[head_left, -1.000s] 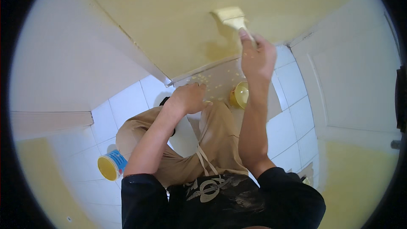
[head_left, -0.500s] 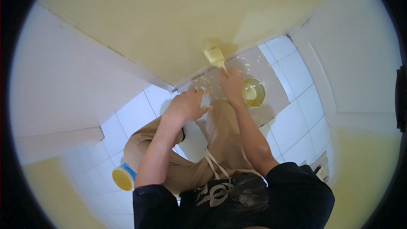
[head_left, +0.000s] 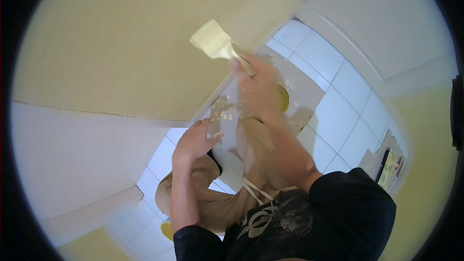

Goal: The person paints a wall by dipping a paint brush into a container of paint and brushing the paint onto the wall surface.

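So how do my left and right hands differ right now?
The right hand grips the brush; the left hand holds nothing that shows. The right hand partly covers the bowl from view; the left hand is clear of it. The right hand's fingers are closed, the left hand's loosely open. Both are bare.

Got a paint-coated brush (head_left: 212, 40) gripped in the right hand (head_left: 261, 87), in front of the yellow wall (head_left: 111, 53), can't tell if touching. Can spot a bowl (head_left: 284, 97) partly hidden behind that hand, plus yellow splatters (head_left: 223, 112) on the sheet (head_left: 310, 88) just past the spread left hand (head_left: 193, 140).
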`<action>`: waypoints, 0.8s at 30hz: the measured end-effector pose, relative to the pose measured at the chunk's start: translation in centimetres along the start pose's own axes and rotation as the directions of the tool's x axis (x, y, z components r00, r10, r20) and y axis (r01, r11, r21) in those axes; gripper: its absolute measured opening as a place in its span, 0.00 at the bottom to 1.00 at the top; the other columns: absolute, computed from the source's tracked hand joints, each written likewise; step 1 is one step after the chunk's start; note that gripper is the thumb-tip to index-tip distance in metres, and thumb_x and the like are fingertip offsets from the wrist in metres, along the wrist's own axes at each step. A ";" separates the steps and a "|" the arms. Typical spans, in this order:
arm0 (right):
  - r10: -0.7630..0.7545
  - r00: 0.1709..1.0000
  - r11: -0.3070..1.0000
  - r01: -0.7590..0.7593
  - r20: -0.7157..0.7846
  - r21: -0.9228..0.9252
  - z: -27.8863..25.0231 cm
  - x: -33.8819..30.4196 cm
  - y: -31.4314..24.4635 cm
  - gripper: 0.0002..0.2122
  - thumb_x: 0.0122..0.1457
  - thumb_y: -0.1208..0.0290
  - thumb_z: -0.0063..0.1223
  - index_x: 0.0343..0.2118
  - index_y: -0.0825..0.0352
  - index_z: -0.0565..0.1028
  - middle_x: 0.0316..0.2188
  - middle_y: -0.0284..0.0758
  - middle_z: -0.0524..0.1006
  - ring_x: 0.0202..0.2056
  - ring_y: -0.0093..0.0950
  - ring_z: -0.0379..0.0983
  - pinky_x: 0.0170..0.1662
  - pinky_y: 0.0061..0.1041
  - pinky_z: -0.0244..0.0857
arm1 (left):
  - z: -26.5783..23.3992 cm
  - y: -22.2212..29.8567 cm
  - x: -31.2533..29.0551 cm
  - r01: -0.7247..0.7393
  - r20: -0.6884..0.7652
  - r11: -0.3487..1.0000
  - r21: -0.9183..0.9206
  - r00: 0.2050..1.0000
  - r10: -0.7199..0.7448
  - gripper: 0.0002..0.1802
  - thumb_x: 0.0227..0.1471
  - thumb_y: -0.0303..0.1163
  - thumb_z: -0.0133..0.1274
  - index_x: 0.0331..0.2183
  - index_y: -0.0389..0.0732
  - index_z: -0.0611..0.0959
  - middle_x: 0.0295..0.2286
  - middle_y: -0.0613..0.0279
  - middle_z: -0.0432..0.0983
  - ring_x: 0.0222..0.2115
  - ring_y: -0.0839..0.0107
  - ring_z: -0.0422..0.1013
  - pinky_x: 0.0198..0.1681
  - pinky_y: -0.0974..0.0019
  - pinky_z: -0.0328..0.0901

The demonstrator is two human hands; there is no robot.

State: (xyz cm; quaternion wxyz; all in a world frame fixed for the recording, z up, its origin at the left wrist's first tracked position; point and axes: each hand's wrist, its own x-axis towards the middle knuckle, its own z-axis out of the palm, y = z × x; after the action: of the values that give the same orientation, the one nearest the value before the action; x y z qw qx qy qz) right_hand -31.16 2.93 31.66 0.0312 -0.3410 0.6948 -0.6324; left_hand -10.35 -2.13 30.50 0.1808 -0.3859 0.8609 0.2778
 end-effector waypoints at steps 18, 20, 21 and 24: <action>0.410 0.786 0.711 0.043 0.463 -0.702 -9.9 -4.2 25.9 0.12 0.55 0.67 0.56 0.37 0.71 0.76 0.33 0.54 0.79 0.39 0.52 0.76 0.42 0.48 0.70 | -0.7 2.3 -3.6 0.057 -0.175 0.995 -0.080 0.982 -0.070 0.33 0.55 0.46 0.62 0.56 0.38 0.74 0.49 0.46 0.77 0.46 0.53 0.76 0.46 0.53 0.71; 0.317 0.823 0.743 0.094 0.472 -0.663 -8.6 -4.8 27.6 0.09 0.53 0.74 0.52 0.33 0.73 0.78 0.34 0.55 0.78 0.37 0.51 0.78 0.42 0.47 0.72 | -0.3 2.5 -3.6 0.029 -0.172 0.995 -0.100 0.984 -0.046 0.33 0.55 0.45 0.62 0.57 0.38 0.74 0.49 0.47 0.77 0.46 0.53 0.76 0.47 0.53 0.71; 0.327 0.817 0.752 0.079 0.475 -0.654 -7.5 -5.0 28.1 0.09 0.53 0.74 0.52 0.33 0.73 0.78 0.34 0.55 0.78 0.37 0.51 0.78 0.42 0.47 0.72 | -0.4 2.6 -4.3 0.014 -0.197 0.992 -0.128 0.980 -0.039 0.33 0.55 0.44 0.62 0.57 0.38 0.74 0.49 0.48 0.77 0.46 0.53 0.76 0.48 0.53 0.70; 0.375 0.778 0.748 0.066 0.504 -0.660 -5.3 -5.0 30.7 0.12 0.56 0.68 0.56 0.36 0.73 0.77 0.34 0.56 0.78 0.38 0.52 0.77 0.43 0.48 0.72 | 0.1 3.1 -5.5 0.070 -0.201 0.989 -0.127 0.975 -0.094 0.32 0.56 0.42 0.62 0.57 0.39 0.74 0.50 0.48 0.76 0.47 0.54 0.75 0.50 0.52 0.69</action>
State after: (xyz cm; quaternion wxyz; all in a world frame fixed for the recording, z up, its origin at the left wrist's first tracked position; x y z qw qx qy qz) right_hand -43.22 9.07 3.17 0.1892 -0.4523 0.8473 -0.2042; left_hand -9.22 2.76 34.32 0.0786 -0.4580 0.8403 0.2794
